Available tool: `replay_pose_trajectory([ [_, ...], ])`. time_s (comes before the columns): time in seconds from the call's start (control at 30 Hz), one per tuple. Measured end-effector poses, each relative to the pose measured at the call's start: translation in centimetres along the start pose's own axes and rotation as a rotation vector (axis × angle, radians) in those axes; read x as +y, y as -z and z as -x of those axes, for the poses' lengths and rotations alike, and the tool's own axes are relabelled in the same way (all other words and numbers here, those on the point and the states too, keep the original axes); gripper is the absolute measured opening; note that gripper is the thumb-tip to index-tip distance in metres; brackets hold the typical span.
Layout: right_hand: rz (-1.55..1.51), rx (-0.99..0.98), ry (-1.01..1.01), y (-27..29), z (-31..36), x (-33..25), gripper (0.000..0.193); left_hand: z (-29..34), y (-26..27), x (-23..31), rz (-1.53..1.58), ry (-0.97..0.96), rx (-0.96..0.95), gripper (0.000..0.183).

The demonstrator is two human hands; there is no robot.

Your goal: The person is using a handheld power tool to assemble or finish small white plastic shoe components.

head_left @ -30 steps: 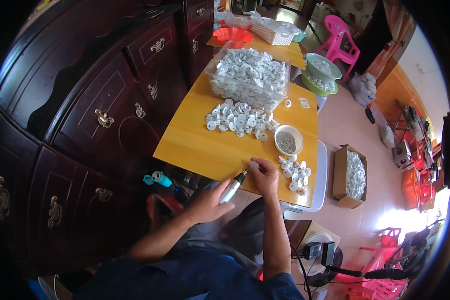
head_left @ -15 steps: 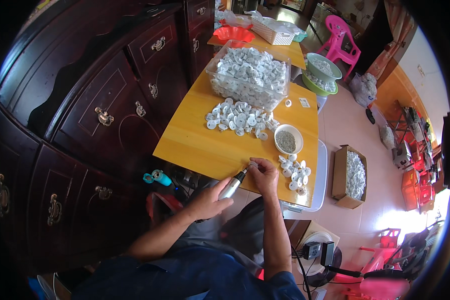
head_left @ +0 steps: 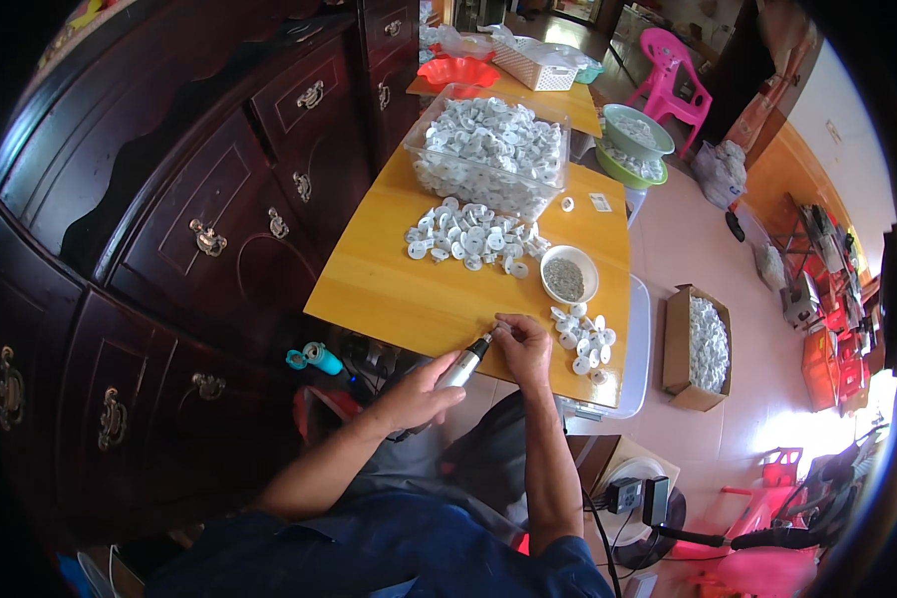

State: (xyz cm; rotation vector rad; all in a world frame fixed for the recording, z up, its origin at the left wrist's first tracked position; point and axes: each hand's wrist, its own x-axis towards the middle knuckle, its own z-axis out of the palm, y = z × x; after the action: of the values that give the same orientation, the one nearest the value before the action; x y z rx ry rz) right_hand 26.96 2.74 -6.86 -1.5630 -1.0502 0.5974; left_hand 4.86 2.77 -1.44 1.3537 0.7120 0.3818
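Observation:
In my left hand (head_left: 416, 397) is a silver electric screwdriver (head_left: 461, 369) with a black nose, its tip pointing up and to the right. Just past that tip, at the table's near edge, the bent fingers of my right hand (head_left: 524, 349) pinch a small whitish part (head_left: 499, 329), mostly hidden by them. A white bowl of small metal screws (head_left: 566, 280) stands beyond my right hand. To its near side lies a small group of round white plastic parts (head_left: 585, 344). A larger loose pile of such parts (head_left: 475, 236) spreads across the middle of the table.
Behind the pile, a clear plastic bin (head_left: 488, 154) is heaped with white parts. The yellow table (head_left: 369, 279) has dark drawers (head_left: 184, 234) along its left. On the floor at right stands a cardboard box (head_left: 679, 344) of white pieces. Stacked basins (head_left: 636, 149) are farther back.
The whole view has shifted slightly. Both hands stay nearly in place, with the screwdriver tip still at the right fingers; the left fingers look a little straighter.

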Motion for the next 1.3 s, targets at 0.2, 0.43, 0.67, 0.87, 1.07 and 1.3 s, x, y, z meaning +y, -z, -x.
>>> replay_pose_trajectory([
  [0.2,-0.057,0.058,-0.074,1.1,0.7,0.1,0.019,0.5,0.4,1.9,0.157,0.088,-0.108,0.066],
  [0.43,0.619,0.223,0.187,5.8,2.2,-1.9,0.025,-2.1,2.6,0.7,-0.13,-0.075,-0.025,0.066],
  [0.67,0.756,0.364,0.222,9.3,-2.1,-3.3,0.031,-6.2,3.8,0.9,-0.217,-0.107,-0.14,0.067],
  [0.87,0.937,0.067,0.129,8.2,-10.1,-3.7,0.014,-7.4,4.0,0.2,-0.052,-0.087,-0.192,0.068],
  [1.07,1.233,-0.181,-0.018,7.0,-14.6,-0.8,0.015,-7.1,4.0,-0.1,0.024,-0.126,-0.163,0.073],
  [1.3,1.217,-0.12,-0.025,6.9,-15.0,-0.5,0.016,-7.2,4.0,-1.1,0.053,-0.154,-0.127,0.074],
])
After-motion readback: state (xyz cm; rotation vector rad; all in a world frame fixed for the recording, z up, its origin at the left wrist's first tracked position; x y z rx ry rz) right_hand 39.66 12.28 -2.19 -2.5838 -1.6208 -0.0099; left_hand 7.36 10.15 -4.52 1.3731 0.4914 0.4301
